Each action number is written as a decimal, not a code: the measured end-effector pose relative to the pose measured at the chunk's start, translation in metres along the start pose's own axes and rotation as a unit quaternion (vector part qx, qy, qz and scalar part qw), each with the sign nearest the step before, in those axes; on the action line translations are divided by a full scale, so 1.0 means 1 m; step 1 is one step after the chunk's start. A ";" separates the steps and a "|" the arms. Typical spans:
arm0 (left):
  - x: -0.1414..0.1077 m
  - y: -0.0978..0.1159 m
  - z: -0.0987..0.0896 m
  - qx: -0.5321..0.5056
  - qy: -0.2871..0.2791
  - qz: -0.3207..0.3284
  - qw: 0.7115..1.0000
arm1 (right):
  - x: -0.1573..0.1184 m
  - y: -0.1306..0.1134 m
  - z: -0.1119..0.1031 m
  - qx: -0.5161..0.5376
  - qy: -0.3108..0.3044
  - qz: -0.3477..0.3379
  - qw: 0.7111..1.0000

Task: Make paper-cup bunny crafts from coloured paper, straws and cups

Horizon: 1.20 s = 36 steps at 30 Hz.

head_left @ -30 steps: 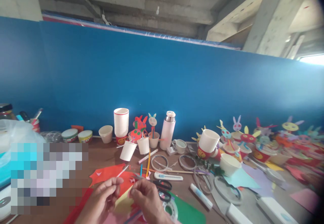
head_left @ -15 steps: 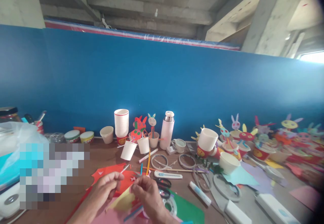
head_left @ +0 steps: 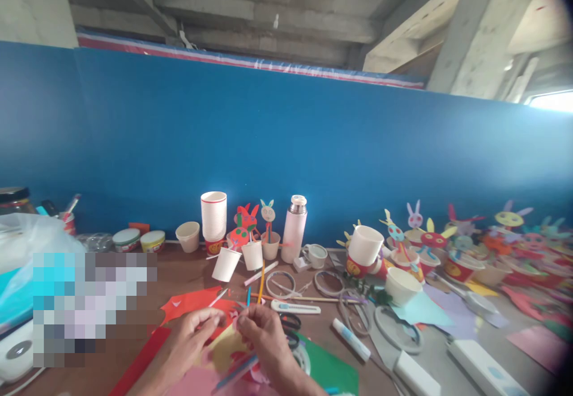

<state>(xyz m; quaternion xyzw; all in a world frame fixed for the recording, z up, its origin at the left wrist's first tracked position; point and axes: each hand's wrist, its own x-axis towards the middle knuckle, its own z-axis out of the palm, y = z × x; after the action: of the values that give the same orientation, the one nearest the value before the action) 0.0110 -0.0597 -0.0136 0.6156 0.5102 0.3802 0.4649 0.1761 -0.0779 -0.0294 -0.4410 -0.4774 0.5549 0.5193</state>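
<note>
My left hand point(head_left: 197, 333) is closed, thumb and index finger pinched together. Close beside it, my right hand point(head_left: 265, 331) is also pinched shut. Whatever the fingertips grip is too small or hidden to make out. Under and between the hands lies yellow paper point(head_left: 220, 348), with pink paper point(head_left: 197, 379) nearer to me. Beyond the left fingertips shows a thin white stick point(head_left: 218, 298) over red paper point(head_left: 192, 299). A blue stick point(head_left: 235, 373) slants below the right hand. Black-handled scissors point(head_left: 290, 330) lie just right of it, partly covered.
A white utility knife point(head_left: 295, 307), tape rolls point(head_left: 301, 360), a glue stick point(head_left: 351, 339) and green paper point(head_left: 335, 369) lie to the right. Stacked paper cups point(head_left: 213, 217) and a pink thermos point(head_left: 295, 229) stand at the back. Paper rabbit figures point(head_left: 433, 241) in cups crowd the right.
My left hand has shifted right, closer to my right hand, and its fingers are more bunched. The right hand stays nearly in place, and the view has moved slightly.
</note>
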 end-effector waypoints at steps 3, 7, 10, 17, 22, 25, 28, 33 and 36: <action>-0.001 0.008 0.004 -0.047 0.008 -0.047 0.998 | -0.001 -0.001 0.002 0.004 0.002 0.008 1.000; -0.003 0.010 0.012 -0.088 -0.052 -0.062 0.993 | 0.000 0.000 0.002 0.007 0.009 0.008 1.000; -0.005 0.006 0.018 -0.096 -0.066 -0.062 0.991 | 0.000 0.000 0.002 0.011 0.014 -0.002 1.000; -0.008 -0.013 0.029 -0.078 0.000 -0.055 0.995 | -0.001 0.004 0.005 0.014 0.010 -0.026 1.000; -0.006 -0.029 0.020 -0.064 0.006 -0.061 0.996 | 0.006 -0.015 -0.014 -0.006 0.032 -0.064 0.997; -0.008 -0.027 0.011 -0.047 -0.011 -0.074 0.996 | 0.014 -0.029 -0.034 -0.024 0.057 -0.080 0.995; -0.011 -0.017 0.005 -0.030 -0.022 -0.106 0.994 | 0.016 -0.033 -0.056 -0.066 0.066 -0.079 0.992; -0.018 -0.006 -0.003 -0.022 -0.054 -0.091 0.994 | 0.006 -0.022 -0.095 -0.187 0.107 -0.091 0.972; -0.022 -0.011 -0.007 0.000 -0.062 -0.092 0.994 | -0.003 -0.023 -0.111 -0.242 0.126 -0.102 0.957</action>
<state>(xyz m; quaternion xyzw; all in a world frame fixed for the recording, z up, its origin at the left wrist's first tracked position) -0.0029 -0.0796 -0.0226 0.5879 0.5352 0.2971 0.5288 0.2897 -0.0729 -0.0236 -0.5686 -0.5706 0.3071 0.5067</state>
